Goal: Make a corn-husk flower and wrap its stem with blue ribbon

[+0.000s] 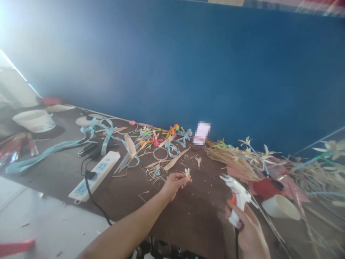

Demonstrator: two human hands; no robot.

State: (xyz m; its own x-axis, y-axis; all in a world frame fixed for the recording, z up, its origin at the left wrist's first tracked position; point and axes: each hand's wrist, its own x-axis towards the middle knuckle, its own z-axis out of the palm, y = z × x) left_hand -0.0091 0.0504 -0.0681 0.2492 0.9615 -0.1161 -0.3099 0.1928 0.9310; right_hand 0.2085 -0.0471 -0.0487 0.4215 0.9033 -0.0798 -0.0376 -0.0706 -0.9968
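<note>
Brown table (188, 216), left hand (174, 183) pinching straw flower (187, 172), right hand (249, 230) gripping glue gun (235, 194)

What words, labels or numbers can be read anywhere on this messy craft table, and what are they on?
None can be read.
White bowl with a coloured band: the marks on its band are too blurred.
Small white-and-red card against the blue wall: pixelated, unreadable.
White power strip with blue sockets: no print visible.
White-and-orange glue gun in the right hand: no label visible.

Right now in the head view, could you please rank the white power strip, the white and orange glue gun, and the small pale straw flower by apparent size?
1. White power strip.
2. White and orange glue gun in the right hand; nearer the camera, so this ranking is unsure.
3. Small pale straw flower, pinched by the left hand, clearly smallest.
</note>
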